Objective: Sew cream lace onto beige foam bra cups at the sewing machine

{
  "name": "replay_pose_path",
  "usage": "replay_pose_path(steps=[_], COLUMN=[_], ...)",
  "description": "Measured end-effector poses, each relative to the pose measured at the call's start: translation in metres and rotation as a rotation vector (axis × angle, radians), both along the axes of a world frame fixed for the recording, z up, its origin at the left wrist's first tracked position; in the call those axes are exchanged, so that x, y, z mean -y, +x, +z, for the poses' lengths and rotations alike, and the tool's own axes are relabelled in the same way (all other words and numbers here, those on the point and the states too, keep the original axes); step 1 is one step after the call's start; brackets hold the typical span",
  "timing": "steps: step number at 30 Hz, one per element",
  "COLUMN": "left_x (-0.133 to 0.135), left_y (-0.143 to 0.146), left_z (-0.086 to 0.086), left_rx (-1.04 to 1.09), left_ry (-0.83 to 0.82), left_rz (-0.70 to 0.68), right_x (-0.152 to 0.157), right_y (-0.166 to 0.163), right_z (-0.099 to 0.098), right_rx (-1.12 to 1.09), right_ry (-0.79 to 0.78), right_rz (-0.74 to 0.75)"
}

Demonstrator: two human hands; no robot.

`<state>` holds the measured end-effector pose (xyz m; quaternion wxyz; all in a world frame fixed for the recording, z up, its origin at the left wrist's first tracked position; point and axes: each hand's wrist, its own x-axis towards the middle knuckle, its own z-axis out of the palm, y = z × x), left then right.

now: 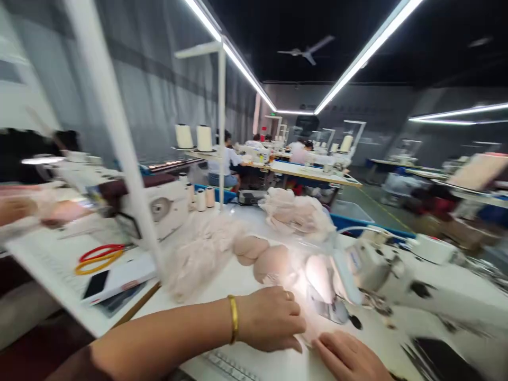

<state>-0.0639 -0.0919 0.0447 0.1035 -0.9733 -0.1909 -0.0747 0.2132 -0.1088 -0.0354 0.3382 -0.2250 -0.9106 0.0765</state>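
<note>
My left hand [272, 319], with a gold bangle on the wrist, lies on the white sewing table [238, 278] with its fingers curled over pale pink fabric [307, 275] under the machine's lamp. At the bottom edge my right hand [349, 357] rests flat beside it, fingers together on the same fabric. Both hands sit just in front of the white sewing machine [381, 264], whose needle area is blurred. Padded pink cups [260, 254] lie just beyond my left hand.
Heaps of pink pieces [297, 211] and gauzy fabric [198, 254] lie further back. To the left are another sewing machine [162, 206], red and yellow rings [99, 256], a phone [95, 284] and another person's hand [59, 211]. Thread cones [194, 137] stand behind. Other workers sit at distant tables.
</note>
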Motion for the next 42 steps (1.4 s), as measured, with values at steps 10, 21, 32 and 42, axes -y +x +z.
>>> replay_pose_path(steps=[10, 21, 32, 42], left_x=[-0.047, -0.034, -0.043, -0.05], left_y=[0.042, 0.047, 0.033, 0.032], left_z=[-0.018, -0.035, -0.018, -0.024], left_rx=[0.018, 0.179, 0.619, 0.33], left_ry=[-0.037, -0.075, -0.129, -0.273], left_rz=[0.038, 0.037, 0.128, 0.167], right_x=[-0.02, -0.011, -0.011, -0.01], right_y=[0.018, 0.022, 0.022, 0.021], right_z=[0.023, 0.031, 0.032, 0.035], right_rx=[0.23, 0.259, 0.253, 0.261], right_ry=[0.11, -0.025, -0.053, -0.077], right_rz=[-0.307, -0.291, -0.279, -0.293])
